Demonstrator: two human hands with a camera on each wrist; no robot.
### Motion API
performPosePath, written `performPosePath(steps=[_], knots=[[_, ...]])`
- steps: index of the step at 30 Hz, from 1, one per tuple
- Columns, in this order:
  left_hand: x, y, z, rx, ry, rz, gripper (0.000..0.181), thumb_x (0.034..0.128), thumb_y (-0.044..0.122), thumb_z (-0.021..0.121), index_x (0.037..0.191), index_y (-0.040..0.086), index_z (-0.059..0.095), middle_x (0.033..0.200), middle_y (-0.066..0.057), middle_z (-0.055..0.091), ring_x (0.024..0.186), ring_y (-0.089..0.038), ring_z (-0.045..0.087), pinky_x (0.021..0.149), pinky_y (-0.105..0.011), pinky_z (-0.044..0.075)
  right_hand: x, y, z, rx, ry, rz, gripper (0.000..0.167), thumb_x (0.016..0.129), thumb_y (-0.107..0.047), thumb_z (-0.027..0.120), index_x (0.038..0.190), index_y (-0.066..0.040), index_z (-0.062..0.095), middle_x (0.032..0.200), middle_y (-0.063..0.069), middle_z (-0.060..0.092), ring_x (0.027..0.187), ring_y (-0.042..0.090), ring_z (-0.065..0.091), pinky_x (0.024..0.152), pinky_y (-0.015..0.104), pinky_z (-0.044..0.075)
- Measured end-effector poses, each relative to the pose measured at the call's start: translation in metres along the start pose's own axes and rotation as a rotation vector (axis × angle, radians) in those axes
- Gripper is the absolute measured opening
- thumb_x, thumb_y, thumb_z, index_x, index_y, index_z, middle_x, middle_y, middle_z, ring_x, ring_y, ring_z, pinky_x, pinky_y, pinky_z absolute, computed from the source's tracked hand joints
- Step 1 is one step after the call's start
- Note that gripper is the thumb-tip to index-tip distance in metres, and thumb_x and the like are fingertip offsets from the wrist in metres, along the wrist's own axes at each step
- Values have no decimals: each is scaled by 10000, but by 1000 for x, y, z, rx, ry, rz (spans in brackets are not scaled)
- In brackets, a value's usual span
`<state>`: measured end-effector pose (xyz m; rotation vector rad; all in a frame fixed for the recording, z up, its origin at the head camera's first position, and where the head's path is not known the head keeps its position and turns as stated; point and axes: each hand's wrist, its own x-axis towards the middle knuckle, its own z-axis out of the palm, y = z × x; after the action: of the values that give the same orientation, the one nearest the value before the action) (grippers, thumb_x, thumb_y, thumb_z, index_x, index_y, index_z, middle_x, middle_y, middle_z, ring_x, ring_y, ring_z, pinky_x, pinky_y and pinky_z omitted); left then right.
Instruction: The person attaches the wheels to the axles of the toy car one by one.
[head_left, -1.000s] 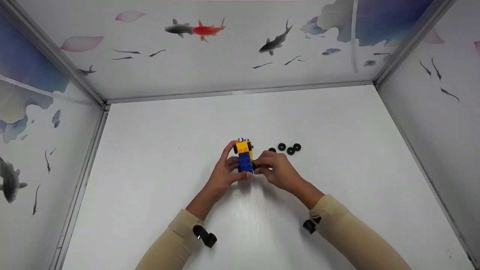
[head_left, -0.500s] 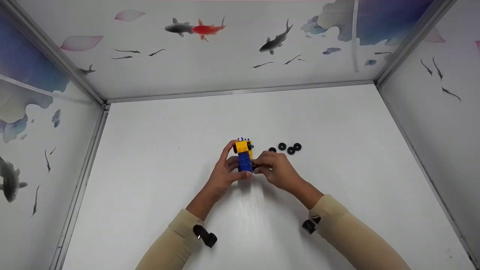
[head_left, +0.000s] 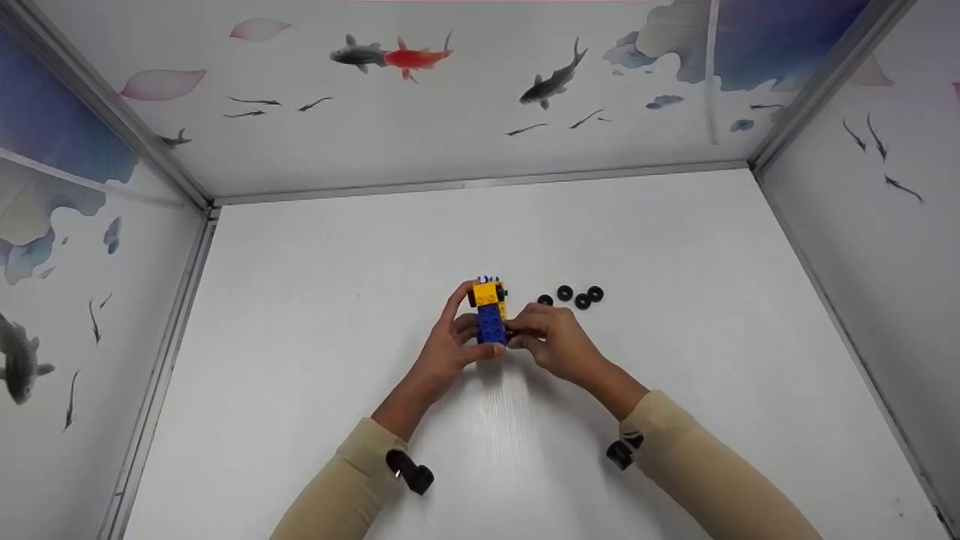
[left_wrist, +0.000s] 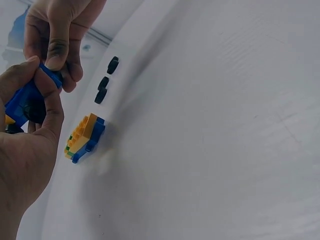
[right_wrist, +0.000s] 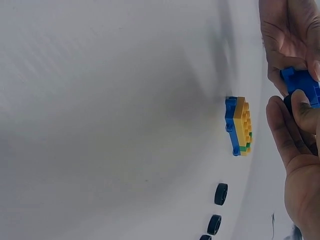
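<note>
My left hand grips a toy car of blue and yellow bricks, raised above the table. Its thumb lies along the near end. Black wheels sit on the car's sides, one of them plain in the left wrist view. At the car's right side my right hand pinches a black wheel between thumb and fingers, against the blue base. The fingers cover most of that wheel, so its fit on the car cannot be made out. Below the hands, a second yellow, blue and green brick piece stands on the table.
Several loose black wheels lie on the white table beyond the right hand. Printed walls close in the back and both sides. A small black camera is strapped at each sleeve cuff.
</note>
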<state>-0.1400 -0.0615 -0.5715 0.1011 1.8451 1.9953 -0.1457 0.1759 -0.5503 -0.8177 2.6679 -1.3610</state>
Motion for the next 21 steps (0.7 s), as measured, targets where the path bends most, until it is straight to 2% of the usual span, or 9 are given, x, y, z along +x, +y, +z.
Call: performPosePath(steps=[8, 12, 16, 21], knots=[[3, 1, -1, -15, -32, -1, 1090, 906, 154, 935, 1689, 541, 282, 1517, -158, 612, 1390, -319, 663, 1119, -422, 595, -3, 3, 0, 13, -3, 12, 256, 964, -11, 832, 1214, -63, 840, 1094, 89, 782, 1024, 205, 759, 926, 312, 677], [2, 2, -2, 17, -47, 2, 1099, 906, 135, 931, 1691, 542, 277, 1509, -154, 607, 1396, -329, 653, 1109, -413, 604, -4, 3, 1, 21, -18, 35, 245, 966, -9, 832, 1206, -57, 836, 1106, 97, 776, 1014, 208, 765, 920, 309, 677], [1, 4, -3, 65, -54, 11, 1103, 914, 125, 917, 1700, 539, 264, 1517, -160, 595, 1418, -346, 631, 1128, -454, 598, -5, 2, 2, 16, -24, 39, 241, 967, -7, 830, 1204, -51, 829, 1122, 114, 774, 1004, 216, 771, 905, 326, 682], [0, 6, -4, 147, -56, 39, 1121, 909, 113, 915, 1702, 541, 248, 1538, -155, 577, 1405, -349, 628, 1209, -542, 533, -5, 2, 4, 6, -29, 41, 242, 971, -18, 829, 1211, -52, 827, 1127, 146, 775, 997, 223, 778, 895, 337, 684]])
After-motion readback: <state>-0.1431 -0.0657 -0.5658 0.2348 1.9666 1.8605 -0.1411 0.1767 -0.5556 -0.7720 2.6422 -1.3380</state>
